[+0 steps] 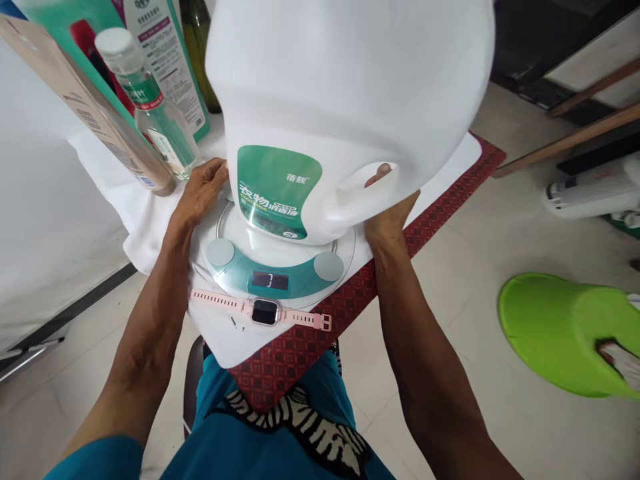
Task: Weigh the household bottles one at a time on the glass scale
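Note:
A large white jug of clothing disinfectant [360,100] with a green label stands on a round glass kitchen scale [290,280], tilted in my view. My left hand [201,190] presses its closed fingers to the jug's lower left side. At the right, my right hand [390,217] grips the jug from behind the handle; a fingertip shows through the handle hole, and the other fingers are hidden. The scale's small dark display [270,281] shows a faint mark. Just in front of the scale lies a pink-strapped smartwatch [265,311], strap stretched out.
At the back left are a clear white-capped bottle [165,127], a beige tube [95,113], a green bottle with a white label [165,53] and a dark glass bottle [197,40]. White cloth [225,343] covers a red patterned table edge [300,347]. A green stool [555,333] stands right.

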Action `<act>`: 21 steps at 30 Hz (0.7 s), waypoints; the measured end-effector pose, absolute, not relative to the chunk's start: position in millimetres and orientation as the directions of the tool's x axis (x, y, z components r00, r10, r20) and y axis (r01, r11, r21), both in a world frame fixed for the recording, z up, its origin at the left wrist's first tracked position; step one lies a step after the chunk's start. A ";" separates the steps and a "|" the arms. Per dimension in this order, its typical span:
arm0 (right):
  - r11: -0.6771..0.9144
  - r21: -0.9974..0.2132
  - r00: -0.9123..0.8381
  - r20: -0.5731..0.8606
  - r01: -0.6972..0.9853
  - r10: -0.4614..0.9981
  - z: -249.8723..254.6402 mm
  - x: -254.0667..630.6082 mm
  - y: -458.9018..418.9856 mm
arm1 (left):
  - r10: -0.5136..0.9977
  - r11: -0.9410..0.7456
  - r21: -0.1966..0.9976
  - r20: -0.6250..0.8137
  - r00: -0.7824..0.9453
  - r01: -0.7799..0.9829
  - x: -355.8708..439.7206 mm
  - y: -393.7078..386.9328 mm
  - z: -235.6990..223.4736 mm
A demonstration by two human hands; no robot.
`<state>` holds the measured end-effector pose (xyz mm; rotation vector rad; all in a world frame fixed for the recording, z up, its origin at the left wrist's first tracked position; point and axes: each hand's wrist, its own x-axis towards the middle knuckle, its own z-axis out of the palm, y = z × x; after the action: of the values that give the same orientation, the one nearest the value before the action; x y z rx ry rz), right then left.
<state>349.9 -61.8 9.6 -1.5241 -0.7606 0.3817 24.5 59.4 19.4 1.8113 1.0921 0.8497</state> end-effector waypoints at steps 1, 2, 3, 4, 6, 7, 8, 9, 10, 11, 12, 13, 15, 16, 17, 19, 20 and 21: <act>0.038 -0.968 0.710 0.209 0.249 0.673 10.3 350.1 -62.6 | 0.909 -0.282 0.890 0.128 0.398 0.358 24.2 60.0 19.5; 0.029 -0.966 0.706 0.209 0.258 0.677 10.6 350.4 -63.2 | 0.908 -0.290 0.884 0.133 0.397 0.367 23.9 60.6 19.4; 0.022 -0.966 0.707 0.205 0.258 0.676 10.2 350.8 -63.6 | 0.907 -0.297 0.879 0.138 0.397 0.373 23.6 61.0 19.3; 0.020 -0.967 0.711 0.200 0.254 0.674 9.2 351.3 -63.7 | 0.907 -0.304 0.875 0.144 0.397 0.377 23.5 61.4 19.2; 0.015 -0.970 0.715 0.189 0.243 0.673 6.2 352.5 -63.8 | 0.906 -0.316 0.870 0.158 0.392 0.379 23.2 61.8 18.8; 0.011 -0.971 0.714 0.185 0.241 0.676 4.7 353.1 -63.8 | 0.906 -0.319 0.869 0.162 0.392 0.379 23.1 62.0 18.6; 0.007 -0.970 0.710 0.182 0.242 0.680 3.4 353.6 -64.0 | 0.905 -0.323 0.867 0.165 0.392 0.380 23.0 62.1 18.4; 0.004 -0.970 0.706 0.181 0.244 0.685 2.6 354.0 -64.2 | 0.904 -0.326 0.865 0.167 0.393 0.381 22.8 62.2 18.2; 0.002 -0.969 0.704 0.180 0.246 0.687 2.1 354.3 -64.5 | 0.903 -0.328 0.864 0.170 0.394 0.381 22.7 62.1 18.1; 0.000 -0.969 0.702 0.178 0.246 0.689 1.8 354.5 -64.8 | 0.903 -0.330 0.864 0.171 0.395 0.380 22.7 61.9 18.1; -0.002 -0.970 0.702 0.173 0.241 0.691 1.6 354.4 -64.9 | 0.903 -0.329 0.864 0.171 0.393 0.381 22.8 61.5 18.4; -0.004 -0.973 0.704 0.164 0.231 0.691 1.5 354.2 -65.0 | 0.905 -0.325 0.865 0.167 0.391 0.383 23.0 60.9 19.0; 0.000 -0.982 0.708 0.136 0.189 0.693 2.5 352.5 -65.1 | 0.911 -0.311 0.866 0.154 0.383 0.392 24.3 58.9 22.4; 0.020 -0.987 0.712 0.130 0.160 0.690 4.5 350.7 -65.6 | 0.914 -0.303 0.866 0.145 0.380 0.399 25.4 57.4 25.4; 0.053 -0.990 0.706 0.128 0.127 0.696 8.4 348.1 -66.6 | 0.914 -0.298 0.865 0.136 0.381 0.404 27.0 55.6 29.3; 0.148 -0.987 0.673 0.152 0.064 0.724 23.2 340.1 -70.8 | 0.916 -0.290 0.862 0.125 0.380 0.416 31.1 51.2 39.4; 0.184 -0.982 0.632 0.164 0.035 0.757 34.2 334.8 -73.8 | 0.918 -0.286 0.859 0.119 0.378 0.425 33.3 48.9 45.0; 0.219 -0.975 0.615 0.183 0.017 0.767 47.2 328.8 -77.1 | 0.921 -0.281 0.854 0.112 0.373 0.437 35.4 46.7 50.6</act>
<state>328.8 -77.1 47.2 -1.2572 -0.7739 0.5973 35.4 46.7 50.6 1.8746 1.1786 0.8075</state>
